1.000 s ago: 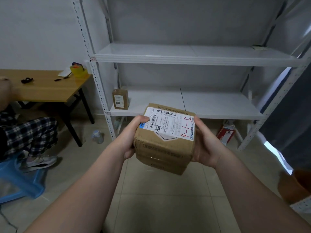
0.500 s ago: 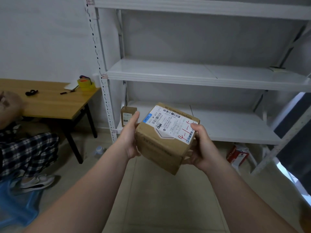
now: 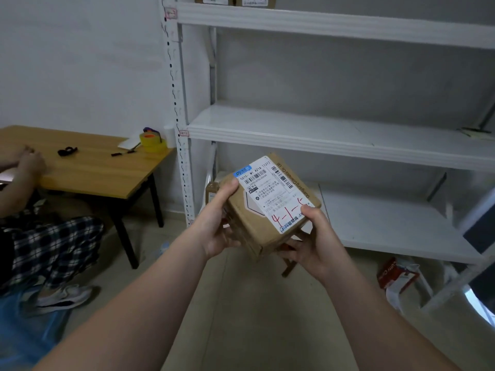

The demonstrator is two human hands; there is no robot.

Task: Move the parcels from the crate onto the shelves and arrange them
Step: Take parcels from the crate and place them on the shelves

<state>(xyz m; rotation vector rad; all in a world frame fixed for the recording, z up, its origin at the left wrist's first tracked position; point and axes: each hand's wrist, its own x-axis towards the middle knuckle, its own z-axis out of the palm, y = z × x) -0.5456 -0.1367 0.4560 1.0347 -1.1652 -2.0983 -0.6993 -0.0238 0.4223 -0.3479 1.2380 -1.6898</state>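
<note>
The cardboard parcel hangs tilted in front of the shelves. The left grip clasps its left face and the right grip its lower right corner. It looks stiff and probably light, so opposite faces suit holding.

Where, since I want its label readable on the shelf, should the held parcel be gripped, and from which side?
Grip the parcel by its opposite flat side faces, coming from left and right, as the left hand and right hand do. It is boxy and tilted, label uppermost, so side holds likely keep the label mostly uncovered.
</note>
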